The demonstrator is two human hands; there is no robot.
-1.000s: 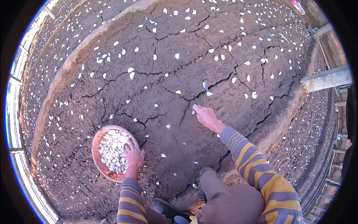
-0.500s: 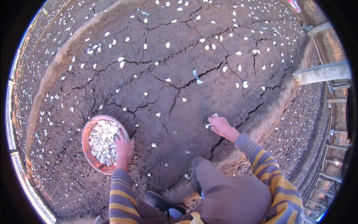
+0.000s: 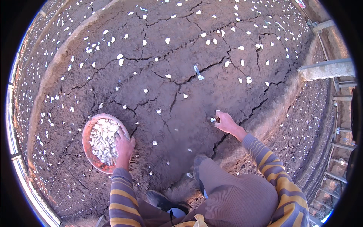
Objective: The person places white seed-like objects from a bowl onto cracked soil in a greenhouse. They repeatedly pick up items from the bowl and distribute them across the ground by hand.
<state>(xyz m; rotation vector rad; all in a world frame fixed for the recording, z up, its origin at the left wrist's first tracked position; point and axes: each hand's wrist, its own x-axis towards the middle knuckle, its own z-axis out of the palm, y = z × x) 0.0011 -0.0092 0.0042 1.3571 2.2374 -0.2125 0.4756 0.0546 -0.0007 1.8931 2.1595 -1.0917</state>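
A round reddish bowl (image 3: pixel 87 145) full of pale garlic cloves (image 3: pixel 102 139) rests on the soil at my left. My left hand (image 3: pixel 124 146) grips its right rim, fingers inside against the cloves and thumb outside. To the right of centre, my right hand (image 3: pixel 228 125) is just over the ground, thumb and fingers pinched. A white garlic clove (image 3: pixel 213 120) shows at its fingertips, and a second pale piece sits by the upper finger. Some of the fingers are hidden behind the hand. Single cloves (image 3: pixel 185 95) lie scattered on the soil ahead.
Brown, cracked soil (image 3: pixel 204 98) spreads all round, dotted with cloves. A raised ridge (image 3: pixel 56 64) curves along the left. A pale post (image 3: pixel 327 71) juts in from the right, above a ladder-like row of slats. My shoes (image 3: pixel 162 200) are at the lower middle.
My right hand has shifted slightly, and the white clove at its fingertips shows more clearly. My left hand stays on the bowl. The whole view has moved a little.
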